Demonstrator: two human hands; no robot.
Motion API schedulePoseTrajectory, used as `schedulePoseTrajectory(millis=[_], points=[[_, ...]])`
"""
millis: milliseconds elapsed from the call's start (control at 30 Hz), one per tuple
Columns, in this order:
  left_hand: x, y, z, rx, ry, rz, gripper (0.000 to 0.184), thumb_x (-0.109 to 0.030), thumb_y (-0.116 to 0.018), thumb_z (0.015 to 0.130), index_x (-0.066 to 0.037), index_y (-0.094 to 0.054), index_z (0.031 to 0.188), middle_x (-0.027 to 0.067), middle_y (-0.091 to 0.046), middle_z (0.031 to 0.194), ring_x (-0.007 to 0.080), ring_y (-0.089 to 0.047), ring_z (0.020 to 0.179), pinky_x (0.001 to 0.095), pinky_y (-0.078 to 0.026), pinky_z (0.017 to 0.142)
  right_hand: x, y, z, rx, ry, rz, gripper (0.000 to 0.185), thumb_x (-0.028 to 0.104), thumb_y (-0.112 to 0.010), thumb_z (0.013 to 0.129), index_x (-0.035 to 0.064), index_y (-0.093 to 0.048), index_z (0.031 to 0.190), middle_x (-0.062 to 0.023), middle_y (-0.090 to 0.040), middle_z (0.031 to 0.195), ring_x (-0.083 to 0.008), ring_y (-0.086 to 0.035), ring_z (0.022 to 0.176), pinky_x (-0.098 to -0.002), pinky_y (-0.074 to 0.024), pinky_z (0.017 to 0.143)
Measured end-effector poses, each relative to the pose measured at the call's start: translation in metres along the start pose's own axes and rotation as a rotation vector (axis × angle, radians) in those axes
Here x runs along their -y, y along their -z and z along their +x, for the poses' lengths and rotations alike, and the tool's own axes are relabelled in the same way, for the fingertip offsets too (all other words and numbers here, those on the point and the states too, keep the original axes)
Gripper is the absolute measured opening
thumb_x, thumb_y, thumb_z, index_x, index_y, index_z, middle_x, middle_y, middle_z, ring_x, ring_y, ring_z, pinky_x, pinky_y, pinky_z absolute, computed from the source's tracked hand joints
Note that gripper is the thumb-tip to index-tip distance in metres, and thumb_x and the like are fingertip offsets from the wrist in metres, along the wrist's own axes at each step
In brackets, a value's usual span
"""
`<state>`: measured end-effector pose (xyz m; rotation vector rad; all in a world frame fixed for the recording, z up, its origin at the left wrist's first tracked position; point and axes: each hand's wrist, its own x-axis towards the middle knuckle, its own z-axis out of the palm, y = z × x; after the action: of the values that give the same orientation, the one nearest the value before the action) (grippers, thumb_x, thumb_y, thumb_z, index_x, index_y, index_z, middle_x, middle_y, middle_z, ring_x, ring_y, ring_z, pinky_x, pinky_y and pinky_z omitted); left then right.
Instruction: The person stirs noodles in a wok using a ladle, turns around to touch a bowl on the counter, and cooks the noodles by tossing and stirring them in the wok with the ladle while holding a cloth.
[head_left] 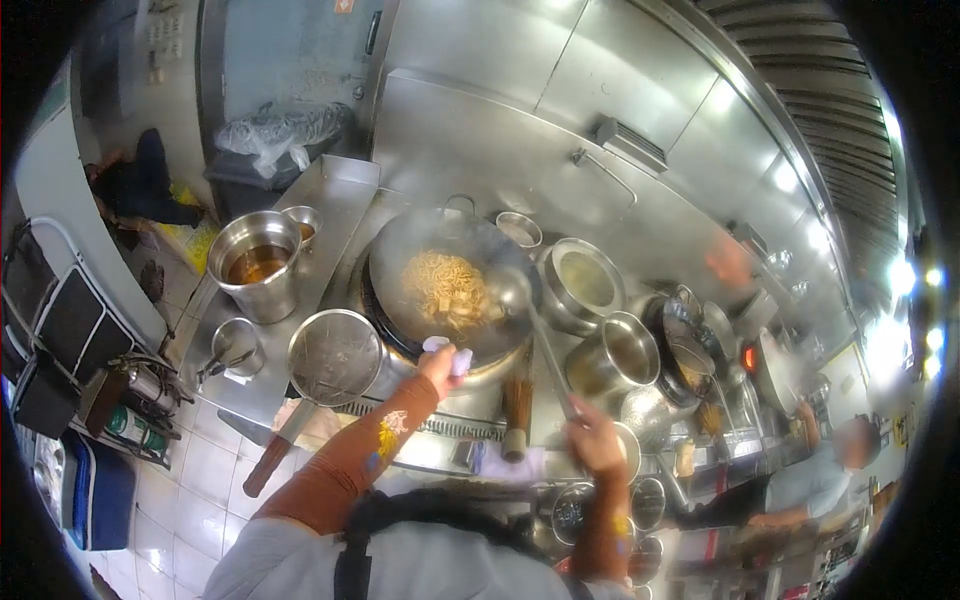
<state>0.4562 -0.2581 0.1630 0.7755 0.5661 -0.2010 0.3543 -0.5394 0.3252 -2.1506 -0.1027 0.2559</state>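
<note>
A large dark wok (400,240) sits on the burner with brown noodles (445,283) in it and a haze over them. My left hand (438,368) is closed round a pale purple cloth (461,362) at the wok's near rim; the fingers' grip on the rim is partly hidden. My right hand (597,440) grips the long handle of a ladle (549,350). The ladle's bowl is in the wok, at the right side of the noodles.
A mesh strainer (335,358) and a steel pot of brown liquid (254,262) stand left of the wok. To the right are a pot of pale liquid (588,282) and another steel pot (625,350). A person (815,480) works at another wok on the far right.
</note>
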Motion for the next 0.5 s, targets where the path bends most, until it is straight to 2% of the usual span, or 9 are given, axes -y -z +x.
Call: schedulePoseTrajectory(millis=[67, 133, 200, 233, 333, 367, 500], points=[[0.005, 0.002, 0.009, -0.007, 0.01, -0.029, 0.022, -0.026, -0.054, 0.087, -0.011, -0.054, 0.104, 0.0079, -0.064, 0.088, 0.0232, -0.061, 0.067, 0.0344, -0.045, 0.048, -0.033, -0.041, 0.042, -0.082, -0.019, 0.319, 0.057, 0.006, -0.06, 0.083, 0.0011, -0.041, 0.137, -0.0033, -0.06, 0.071, -0.0087, -0.052, 0.051, -0.0242, -0.0412, 0.044], [0.006, 0.003, 0.012, 0.001, 0.019, -0.033, 0.022, -0.025, -0.054, 0.087, -0.011, -0.054, 0.105, 0.0077, -0.064, 0.088, 0.0233, -0.061, 0.067, 0.0347, -0.045, 0.047, -0.041, -0.093, 0.065, -0.198, 0.016, 0.466, 0.056, 0.006, -0.059, 0.084, -0.0005, -0.04, 0.136, -0.0031, -0.059, 0.072, -0.0085, -0.05, 0.05, -0.0239, -0.0405, 0.044], [0.007, 0.009, 0.021, 0.019, 0.03, 0.002, 0.022, -0.025, -0.053, 0.087, -0.012, -0.053, 0.105, 0.0074, -0.064, 0.089, 0.0234, -0.061, 0.068, 0.0357, -0.046, 0.049, -0.046, -0.134, 0.074, -0.169, 0.009, 0.536, 0.062, 0.005, -0.059, 0.083, 0.0056, -0.036, 0.14, -0.0035, -0.055, 0.07, -0.0113, -0.049, 0.047, -0.0254, -0.04, 0.04], [0.008, 0.01, 0.023, 0.027, 0.035, 0.013, 0.022, -0.024, -0.053, 0.087, -0.012, -0.053, 0.105, 0.0072, -0.064, 0.089, 0.0234, -0.061, 0.068, 0.0362, -0.046, 0.049, -0.031, -0.144, 0.067, -0.117, -0.029, 0.67, 0.061, 0.002, -0.059, 0.081, 0.0013, -0.037, 0.138, -0.0053, -0.057, 0.07, -0.0121, -0.048, 0.045, -0.0253, -0.0389, 0.038], [0.002, 0.002, 0.013, -0.018, 0.021, -0.014, 0.021, -0.024, -0.052, 0.087, -0.012, -0.054, 0.104, 0.0075, -0.064, 0.088, 0.0236, -0.062, 0.072, 0.0368, -0.047, 0.052, 0.0, -0.118, 0.062, -0.059, -0.123, 0.737, 0.062, 0.0, -0.06, 0.08, -0.0028, -0.036, 0.137, -0.0074, -0.058, 0.072, -0.0133, -0.05, 0.045, -0.0256, -0.0398, 0.037], [-0.002, 0.001, 0.008, -0.05, 0.031, 0.017, 0.02, -0.024, -0.052, 0.087, -0.012, -0.056, 0.102, 0.0071, -0.064, 0.088, 0.0233, -0.061, 0.073, 0.037, -0.046, 0.054, -0.012, -0.112, 0.077, -0.048, -0.073, 0.769, 0.064, -0.002, -0.06, 0.079, -0.0051, -0.034, 0.137, -0.0082, -0.058, 0.074, -0.0144, -0.053, 0.047, -0.0263, -0.0416, 0.037], [-0.002, 0.003, 0.009, 0.002, 0.05, 0.024, 0.019, -0.024, -0.053, 0.086, -0.012, -0.056, 0.1, 0.0077, -0.063, 0.088, 0.0235, -0.059, 0.069, 0.0372, -0.044, 0.054, -0.006, -0.1, 0.134, -0.018, -0.042, 0.725, 0.066, 0.0, -0.061, 0.079, -0.0027, -0.033, 0.138, -0.0077, -0.058, 0.073, -0.0136, -0.054, 0.048, -0.0266, -0.0421, 0.038]])
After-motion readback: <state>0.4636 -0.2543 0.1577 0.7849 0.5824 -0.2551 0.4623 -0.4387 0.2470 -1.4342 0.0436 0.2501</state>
